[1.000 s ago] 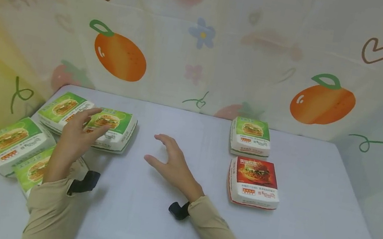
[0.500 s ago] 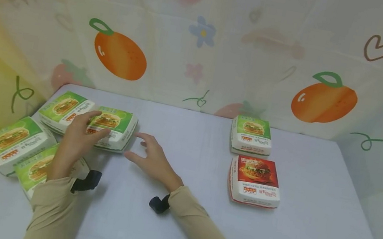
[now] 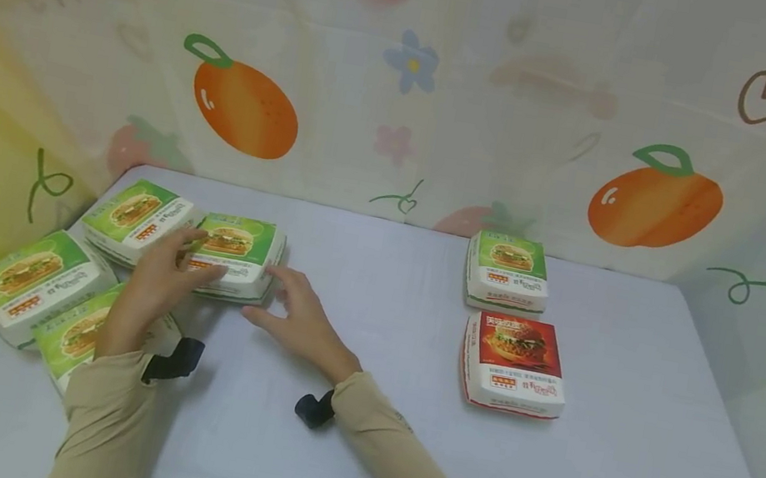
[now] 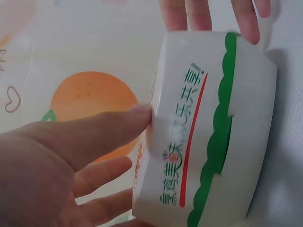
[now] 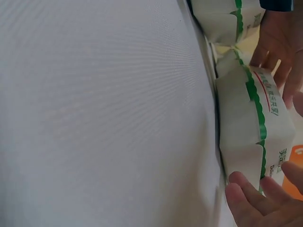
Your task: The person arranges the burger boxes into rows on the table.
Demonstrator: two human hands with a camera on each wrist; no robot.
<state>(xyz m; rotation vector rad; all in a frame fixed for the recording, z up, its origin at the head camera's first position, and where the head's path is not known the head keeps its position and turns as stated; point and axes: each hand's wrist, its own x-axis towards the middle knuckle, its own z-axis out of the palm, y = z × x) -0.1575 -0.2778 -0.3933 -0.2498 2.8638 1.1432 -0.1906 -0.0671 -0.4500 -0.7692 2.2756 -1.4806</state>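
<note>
A green-and-white burger box (image 3: 233, 244) sits at the left back of the table, between my two hands. My left hand (image 3: 155, 285) is at its left side, fingers spread. In the left wrist view my left thumb (image 4: 113, 123) lies against the box's upper edge, beside the green wavy border. My right hand (image 3: 301, 318) is on the other side, index fingertip at the right wall and thumb near the front corner. In the right wrist view the right fingertips (image 5: 239, 184) lie against the end of the box.
Another green burger box (image 3: 139, 215) stands left of it. Two more, one outer (image 3: 37, 283) and one partly behind my left arm (image 3: 78, 332), lie at the left edge. On the right, a green box (image 3: 507, 268) stands behind a red one (image 3: 515, 358). A printed curtain (image 3: 348, 81) backs the table.
My right hand has come left to the box's right side. Lately the box has shifted slightly rightward, away from its left neighbour. My left hand has barely moved.
</note>
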